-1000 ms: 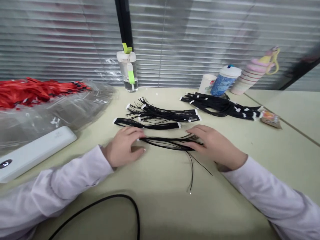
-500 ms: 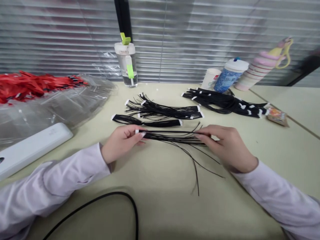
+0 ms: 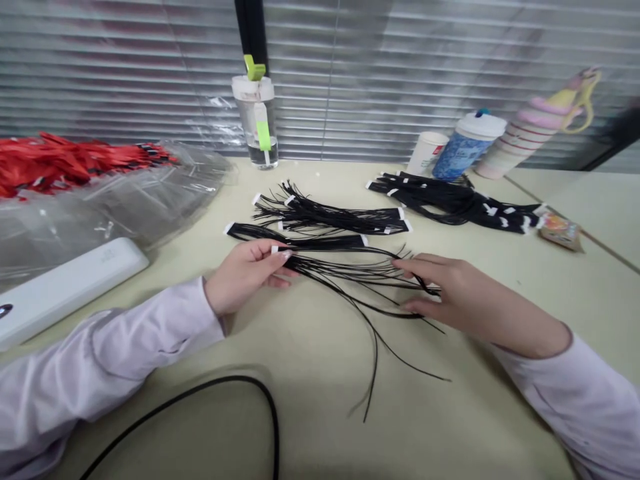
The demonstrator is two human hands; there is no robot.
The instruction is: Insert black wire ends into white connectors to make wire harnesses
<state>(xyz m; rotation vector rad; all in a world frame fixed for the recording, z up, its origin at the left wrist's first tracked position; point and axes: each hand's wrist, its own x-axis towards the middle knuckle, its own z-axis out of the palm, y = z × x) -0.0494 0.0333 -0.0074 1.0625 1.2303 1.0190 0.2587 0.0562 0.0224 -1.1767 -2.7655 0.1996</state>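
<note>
The left hand [image 3: 237, 277] was pinching the black wire bundle [image 3: 306, 264] at its near end, thumb pressed to fingers just beside a white connector [image 3: 275, 250]; the right hand [image 3: 465, 293] was partly open, thumb parted from the fingers, with loose strands running between and beside them. Half a second earlier the right thumb and fingers had been closer together; they had since parted, and the free ends had fanned wider; in the inspector's judgement, the bundle was firmly controlled at the connector end only, its far ends being ungathered. The bundle lay between the hands, above the table [image 3: 320, 427]; two long strands trailed below and to the left of the right hand.

Just beyond the left hand was a flat black bundle [image 3: 345, 241]; beyond that, a frayed pile [image 3: 330, 219]; beyond the right hand, a larger black pile [image 3: 450, 200], with a small packet [image 3: 560, 232] at its right end. To the left of the left hand lay a white device [image 3: 75, 287]; a black cable [image 3: 230, 379] curved below that hand.
</note>
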